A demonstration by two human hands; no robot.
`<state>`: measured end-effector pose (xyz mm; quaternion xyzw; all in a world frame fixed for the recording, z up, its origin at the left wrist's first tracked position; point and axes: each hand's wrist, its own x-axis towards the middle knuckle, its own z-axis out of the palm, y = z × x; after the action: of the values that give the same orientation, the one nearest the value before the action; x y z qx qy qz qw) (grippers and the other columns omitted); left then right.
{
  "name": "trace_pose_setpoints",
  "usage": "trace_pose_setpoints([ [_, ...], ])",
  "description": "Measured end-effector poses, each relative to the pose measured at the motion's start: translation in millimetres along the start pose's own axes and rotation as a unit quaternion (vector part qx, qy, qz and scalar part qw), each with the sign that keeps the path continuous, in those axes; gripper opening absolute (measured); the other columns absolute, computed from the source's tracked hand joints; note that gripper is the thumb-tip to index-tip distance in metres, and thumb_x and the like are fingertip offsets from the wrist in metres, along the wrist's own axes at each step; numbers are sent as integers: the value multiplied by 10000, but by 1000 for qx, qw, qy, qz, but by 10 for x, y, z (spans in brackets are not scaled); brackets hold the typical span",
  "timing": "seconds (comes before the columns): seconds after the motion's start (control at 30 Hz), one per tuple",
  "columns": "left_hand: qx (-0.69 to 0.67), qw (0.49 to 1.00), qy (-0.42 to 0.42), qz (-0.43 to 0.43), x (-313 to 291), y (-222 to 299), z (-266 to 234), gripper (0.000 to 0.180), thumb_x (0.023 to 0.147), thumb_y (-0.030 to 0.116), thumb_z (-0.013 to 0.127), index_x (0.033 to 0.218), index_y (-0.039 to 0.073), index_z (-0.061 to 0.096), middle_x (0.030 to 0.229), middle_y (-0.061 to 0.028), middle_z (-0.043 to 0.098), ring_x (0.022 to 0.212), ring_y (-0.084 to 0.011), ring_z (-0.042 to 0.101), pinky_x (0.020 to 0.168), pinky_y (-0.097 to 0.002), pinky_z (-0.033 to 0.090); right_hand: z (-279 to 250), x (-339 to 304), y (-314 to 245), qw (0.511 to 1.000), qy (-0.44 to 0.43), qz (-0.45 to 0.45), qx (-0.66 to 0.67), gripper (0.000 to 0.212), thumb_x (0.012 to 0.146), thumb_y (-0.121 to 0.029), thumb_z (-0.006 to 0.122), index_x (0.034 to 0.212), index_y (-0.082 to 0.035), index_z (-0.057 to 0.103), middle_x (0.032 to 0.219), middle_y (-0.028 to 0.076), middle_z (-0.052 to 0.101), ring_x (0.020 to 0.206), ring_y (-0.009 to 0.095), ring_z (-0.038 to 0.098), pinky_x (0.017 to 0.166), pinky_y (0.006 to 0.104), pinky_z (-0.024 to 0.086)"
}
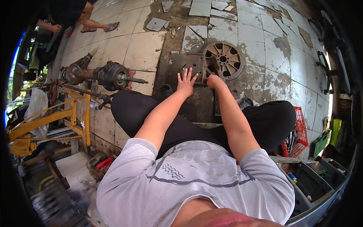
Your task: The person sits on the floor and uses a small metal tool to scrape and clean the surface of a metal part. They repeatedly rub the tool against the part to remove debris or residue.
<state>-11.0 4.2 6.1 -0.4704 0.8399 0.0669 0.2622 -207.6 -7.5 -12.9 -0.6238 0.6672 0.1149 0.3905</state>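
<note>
My left hand point(185, 84) lies flat with its fingers spread on a dark, worn metal plate point(191, 59) with several holes. Just right of it, my right hand point(215, 81) is closed in a fist around something I cannot make out. A narrow brown strip shows beyond that fist, over the lower left part of a toothed flywheel point(234, 62). The flywheel is rusty brown, with spokes and a ring of holes at its hub. It lies flat at the plate's right edge, close beyond my right hand.
A greasy axle assembly point(113, 75) lies to the left, beside a yellow metal frame point(77, 113). Broken tiles point(157, 24) are scattered at the far side. A red plastic crate point(300, 132) and a grey compartment box point(310, 178) stand at right. Another person's feet point(111, 26) show far left.
</note>
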Motion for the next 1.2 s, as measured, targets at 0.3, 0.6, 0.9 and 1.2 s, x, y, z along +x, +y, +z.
trace_pose_setpoints([
  [0.3, -17, 1000, -11, 5, -19, 9, -64, 1086, 888, 379, 749, 1712, 321, 44, 1763, -137, -168, 1622, -397, -123, 1240, -695, 50, -1, 25, 70, 995, 60, 11, 80, 330, 1006, -224, 547, 1125, -23, 780, 1200, 239, 724, 1151, 422, 684, 946, 508, 562],
  [0.6, 0, 1000, 14, 4, 19, 1, 4, 1169, 832, 428, 806, 1712, 310, 44, 1765, -149, -140, 1623, -401, -95, 1245, -690, 90, 111, 135, 80, 996, 55, -65, 13, 362, 879, -94, 579, 1177, -16, 769, 1188, 222, 735, 1132, 406, 703, 973, 492, 559],
  [0.9, -6, 1000, -13, 5, 32, 36, -56, 1086, 906, 396, 744, 1712, 321, 19, 1760, -134, -186, 1620, -397, -134, 1242, -691, 35, -17, 100, 95, 997, 41, -59, -10, 328, 924, -139, 561, 1131, -18, 785, 1195, 247, 724, 1149, 414, 689, 964, 492, 562],
  [1.2, -11, 1000, -3, 13, 9, 67, -186, 1074, 904, 391, 743, 1712, 327, 37, 1762, -132, -175, 1622, -395, -126, 1242, -692, 46, 20, 134, 182, 996, 51, 8, 70, 342, 1022, -203, 511, 1154, -30, 776, 1266, 240, 698, 1202, 425, 658, 997, 509, 545],
])
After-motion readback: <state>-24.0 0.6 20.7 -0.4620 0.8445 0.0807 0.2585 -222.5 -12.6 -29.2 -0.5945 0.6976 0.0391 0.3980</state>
